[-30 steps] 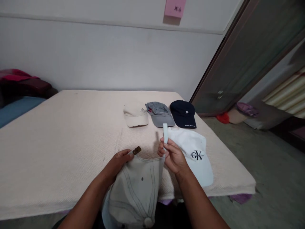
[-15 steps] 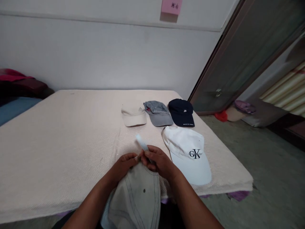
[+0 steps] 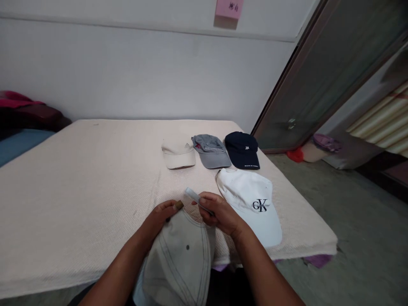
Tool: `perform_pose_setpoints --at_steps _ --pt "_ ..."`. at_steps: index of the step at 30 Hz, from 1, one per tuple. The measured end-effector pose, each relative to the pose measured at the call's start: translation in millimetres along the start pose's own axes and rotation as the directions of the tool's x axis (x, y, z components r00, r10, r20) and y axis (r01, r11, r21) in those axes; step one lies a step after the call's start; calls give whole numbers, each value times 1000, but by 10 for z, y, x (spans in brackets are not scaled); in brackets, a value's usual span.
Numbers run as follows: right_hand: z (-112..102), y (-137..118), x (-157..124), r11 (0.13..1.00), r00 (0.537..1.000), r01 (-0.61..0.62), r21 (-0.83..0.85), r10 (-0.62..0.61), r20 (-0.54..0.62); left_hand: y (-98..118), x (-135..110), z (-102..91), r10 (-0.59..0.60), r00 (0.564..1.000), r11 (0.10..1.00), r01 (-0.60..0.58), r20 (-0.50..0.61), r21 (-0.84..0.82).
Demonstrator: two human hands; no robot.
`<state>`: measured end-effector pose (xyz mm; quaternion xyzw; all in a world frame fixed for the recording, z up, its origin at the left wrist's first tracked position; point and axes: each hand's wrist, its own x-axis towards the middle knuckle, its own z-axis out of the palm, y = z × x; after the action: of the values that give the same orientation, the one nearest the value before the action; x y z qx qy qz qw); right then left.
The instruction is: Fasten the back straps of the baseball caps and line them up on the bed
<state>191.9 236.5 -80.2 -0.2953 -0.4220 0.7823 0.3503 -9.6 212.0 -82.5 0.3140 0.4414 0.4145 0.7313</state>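
A pale grey cap (image 3: pixel 180 259) hangs at the bed's near edge, its rear opening towards the bed. My left hand (image 3: pixel 162 216) is closed on one side of that opening, where a small brass-coloured buckle (image 3: pixel 179 205) shows at the fingertips. Between the thumb and fingers of my right hand (image 3: pixel 216 210) is the cap's light strap (image 3: pixel 192 194), its loose end sticking out up and to the left. Buckle and strap are apart. Just right of my right hand lies a white cap (image 3: pixel 248 191) with dark "CK" lettering.
Farther back on the bed (image 3: pixel 79 182) lie a cream visor-like cap (image 3: pixel 178 154), a grey cap (image 3: pixel 212 151) and a navy cap (image 3: pixel 241 149) in a row. A white wall (image 3: pixel 153 76) stands behind. Dark red and blue cloth (image 3: pixel 28 112) sits at the far left.
My hands have moved apart, and the strap end has drawn back down from the buckle side. The brass-coloured buckle now shows in my left fingers. The caps on the bed stay put.
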Motion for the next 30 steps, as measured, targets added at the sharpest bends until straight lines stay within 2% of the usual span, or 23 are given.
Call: perform_pose_setpoints --at_steps 7,16,23,30 --pt "-20 61 37 986 994 -105 -128 101 -42 -3 -13 18 -14 1000 1000 14 -5 -25" --pt "-26 67 36 970 995 -103 -221 97 -40 -22 -8 -8 10 1000 999 -10 -2 51" --pt "-29 67 16 949 998 -50 -311 56 10 -12 -44 58 -32 998 989 25 51 143" --pt "-69 34 2 930 986 -120 -348 153 70 -26 -24 78 -58 998 988 56 10 141"
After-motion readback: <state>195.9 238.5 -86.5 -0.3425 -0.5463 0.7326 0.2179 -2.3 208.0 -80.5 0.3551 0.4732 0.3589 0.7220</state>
